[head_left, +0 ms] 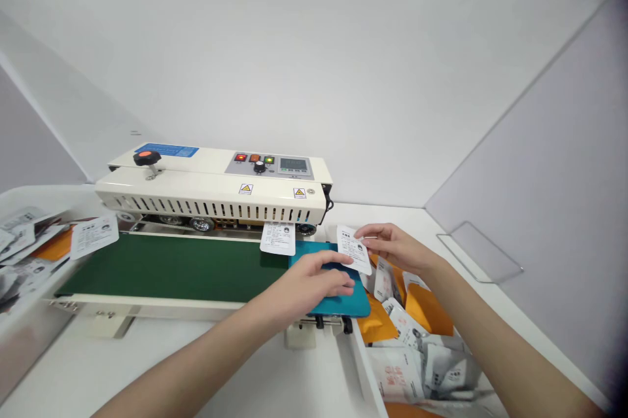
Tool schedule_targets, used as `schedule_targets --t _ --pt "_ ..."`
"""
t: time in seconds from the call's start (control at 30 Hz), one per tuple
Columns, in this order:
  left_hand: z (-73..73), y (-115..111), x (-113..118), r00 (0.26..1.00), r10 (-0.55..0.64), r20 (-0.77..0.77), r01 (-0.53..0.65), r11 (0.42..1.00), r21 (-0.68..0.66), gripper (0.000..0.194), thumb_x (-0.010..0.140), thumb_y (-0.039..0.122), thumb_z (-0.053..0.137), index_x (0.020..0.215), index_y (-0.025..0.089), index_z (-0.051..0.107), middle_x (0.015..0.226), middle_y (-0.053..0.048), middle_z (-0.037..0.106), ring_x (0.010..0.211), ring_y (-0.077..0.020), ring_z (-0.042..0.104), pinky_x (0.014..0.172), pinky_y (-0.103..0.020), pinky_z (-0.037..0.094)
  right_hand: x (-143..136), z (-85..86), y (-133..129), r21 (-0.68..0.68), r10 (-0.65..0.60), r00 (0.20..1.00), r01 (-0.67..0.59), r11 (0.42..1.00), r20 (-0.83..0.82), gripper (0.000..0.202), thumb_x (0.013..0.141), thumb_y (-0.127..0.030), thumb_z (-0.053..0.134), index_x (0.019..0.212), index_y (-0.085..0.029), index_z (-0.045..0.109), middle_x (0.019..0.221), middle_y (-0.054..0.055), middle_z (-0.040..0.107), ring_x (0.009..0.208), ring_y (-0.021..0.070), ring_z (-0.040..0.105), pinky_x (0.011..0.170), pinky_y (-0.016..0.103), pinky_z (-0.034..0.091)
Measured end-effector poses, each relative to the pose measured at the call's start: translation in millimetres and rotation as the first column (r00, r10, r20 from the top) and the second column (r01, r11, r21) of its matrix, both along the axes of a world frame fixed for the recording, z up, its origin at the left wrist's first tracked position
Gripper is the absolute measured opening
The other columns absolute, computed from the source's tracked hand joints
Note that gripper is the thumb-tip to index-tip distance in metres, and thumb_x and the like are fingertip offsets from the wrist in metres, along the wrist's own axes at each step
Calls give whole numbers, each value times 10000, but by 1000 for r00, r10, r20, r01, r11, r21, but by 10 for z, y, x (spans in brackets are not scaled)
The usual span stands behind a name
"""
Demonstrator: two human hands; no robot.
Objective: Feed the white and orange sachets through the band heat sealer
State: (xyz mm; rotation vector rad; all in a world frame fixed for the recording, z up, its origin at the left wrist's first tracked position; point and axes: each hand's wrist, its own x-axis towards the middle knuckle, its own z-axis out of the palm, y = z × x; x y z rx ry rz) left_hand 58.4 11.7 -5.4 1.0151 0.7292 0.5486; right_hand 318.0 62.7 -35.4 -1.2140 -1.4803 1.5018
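Observation:
A small white printed pouch [354,249] is held slightly tilted at the right end of the sealing machine. My right hand [392,246] pinches its upper right edge between thumb and fingers. Above the blue plate [338,303], my left hand [318,279] has its fingers apart, one fingertip touching the pouch's lower left side. Another white pouch [277,239] lies flat where the green belt [171,267] meets the blue plate, its top edge hidden under the cream band sealer [210,192]. A third pouch [95,236] sits at the belt's left end.
To the right, a white bin [366,365] holds several white and orange pouches [429,309]. Another bin [29,192] with pouches stands at the left. The sealer carries a black knob [147,157] and lit switches [254,158]. A wire handle [481,251] sits by the right wall.

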Motion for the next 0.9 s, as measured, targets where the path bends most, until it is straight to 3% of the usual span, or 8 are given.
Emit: schedule_targets --t 0.13,0.27,0.5,0.6,0.7,0.9 --pt "44 16 67 997 6 -74 -6 1000 2 387 847 254 574 1218 144 556 1105 -137 659 942 -201 676 936 -362 479 2 -30 16 -13 -60 998 60 998 -3 270 689 -354 787 901 -195 735 817 35 685 664 126 597 647 277 494" --pt "64 0 53 995 2 -103 1 1000 23 406 829 271 591 1221 172 557 1120 -123 656 971 -210 668 945 -367 464 4 -39 18 1 -153 987 153 988 -51 267 664 -355 806 882 -213 747 888 44 701 786 163 635 721 283 526" --pt "-132 78 92 997 36 63 -31 997 -70 409 800 289 633 1169 125 572 1073 -141 667 998 -221 654 938 -363 478 22 23 2 13 -126 992 126 992 17 314 690 -399 780 946 -223 733 917 60 718 855 211 668 811 355 540" --pt "-182 97 110 992 66 104 -56 994 -95 429 779 273 661 1167 116 567 1072 -152 663 1010 -229 649 936 -368 485 57 16 34 95 -135 978 121 988 161 323 728 -449 731 950 -215 723 935 74 722 889 246 667 849 401 522" --pt "-178 91 108 992 71 105 -60 993 -104 459 779 266 663 1199 118 552 1065 -152 667 1012 -231 649 940 -380 485 107 -26 64 165 -93 924 33 986 370 335 752 -494 678 937 -219 730 977 75 720 942 279 648 884 426 497" --pt "-145 74 98 991 79 112 -68 993 -96 450 775 251 669 1191 120 560 1057 -145 668 1015 -232 647 941 -381 488 247 -55 28 3 124 782 -160 987 611 382 713 -485 674 1005 -243 723 994 70 711 955 314 628 835 382 498"
